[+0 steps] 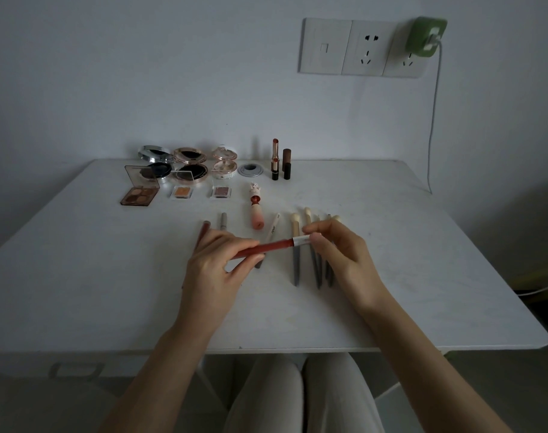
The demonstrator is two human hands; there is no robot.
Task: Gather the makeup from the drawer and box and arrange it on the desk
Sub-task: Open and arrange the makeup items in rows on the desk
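Note:
A red lip pencil [271, 247] with a silver-white end is held level above the white desk [110, 276]. My left hand [213, 270] grips its red shaft and my right hand [335, 248] pinches its silver end. Under the hands lie several brushes [295, 245], a white pen [272, 232], a grey pencil [223, 220] and a dark red pencil [204, 228]. A pink lip gloss [256, 210] lies behind them. Open compacts [190, 167], eyeshadow palettes [140, 195] and two upright lipsticks [275, 159] stand in rows at the back.
A grey cable grommet [250, 170] sits in the desk near the wall. A wall socket panel [360, 48] holds a green charger [425, 37] whose cable hangs down at the right. A drawer handle [76, 368] shows below the desk's front edge, beside my knees.

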